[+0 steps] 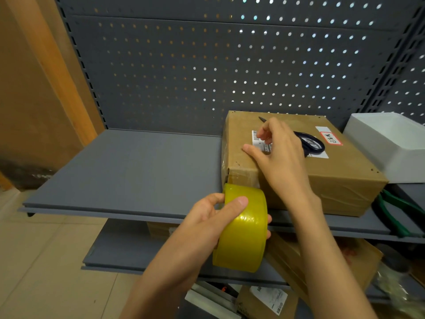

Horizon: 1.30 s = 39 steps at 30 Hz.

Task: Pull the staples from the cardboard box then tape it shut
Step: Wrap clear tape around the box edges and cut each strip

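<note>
**Tape roll at box corner, right hand flat on lid**

Cardboard box (322, 166) is sitting closed on the grey metal shelf (119, 171), towards its right side, with its back edge near the perforated back panel (207, 65). Small staple holes are showing along the lid edges and at the near left corner.

Left hand (213, 224) is grasping the yellow tape roll (243, 229), thumb lying over the outer face and fingertips curling round the far rim. Roll is standing on edge just in front of the box's near left corner; its top is meeting the box's front face there, and clear tape is already lying wrinkled across that face.

Right hand (278, 155) is resting on the lid, released, with fingers extended and pressing down near the white barcode label (262, 140). Nothing is being held in it.

Black scissors (310, 142) are lying on the lid, partly hidden behind the right hand. Red-bordered sticker (331, 138) is sitting near the lid's far right. White bin (391, 143) is standing just beside the box on the right, and green-handled pliers (395, 212) are lying on the shelf in front of it.
</note>
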Each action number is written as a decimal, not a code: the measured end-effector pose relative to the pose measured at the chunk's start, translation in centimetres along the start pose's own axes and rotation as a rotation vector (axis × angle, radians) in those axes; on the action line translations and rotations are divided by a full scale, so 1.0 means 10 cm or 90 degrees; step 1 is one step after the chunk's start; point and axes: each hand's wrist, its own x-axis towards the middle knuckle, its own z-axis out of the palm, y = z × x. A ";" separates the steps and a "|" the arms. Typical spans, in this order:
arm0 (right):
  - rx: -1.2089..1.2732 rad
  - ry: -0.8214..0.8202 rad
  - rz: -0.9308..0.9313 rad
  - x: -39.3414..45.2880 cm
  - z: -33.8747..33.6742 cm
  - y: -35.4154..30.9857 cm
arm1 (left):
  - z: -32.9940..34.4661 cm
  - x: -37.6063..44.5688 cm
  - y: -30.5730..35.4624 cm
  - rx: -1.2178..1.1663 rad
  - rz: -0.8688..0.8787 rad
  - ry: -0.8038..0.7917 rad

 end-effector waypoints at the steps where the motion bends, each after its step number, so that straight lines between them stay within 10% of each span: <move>1: -0.002 0.002 0.004 0.01 0.01 0.00 | 0.00 0.00 0.00 0.001 0.000 -0.002; 9: 0.208 -0.096 -0.055 -0.15 -0.16 -0.09 | -0.03 0.00 -0.03 -0.012 -0.004 -0.014; 21: -0.148 -0.394 -0.153 -0.11 -0.21 -0.03 | 0.19 0.05 -0.11 0.051 0.063 0.152; 39: -0.158 -0.385 -0.212 -0.10 -0.20 0.03 | 0.56 0.02 -0.26 0.125 0.131 0.355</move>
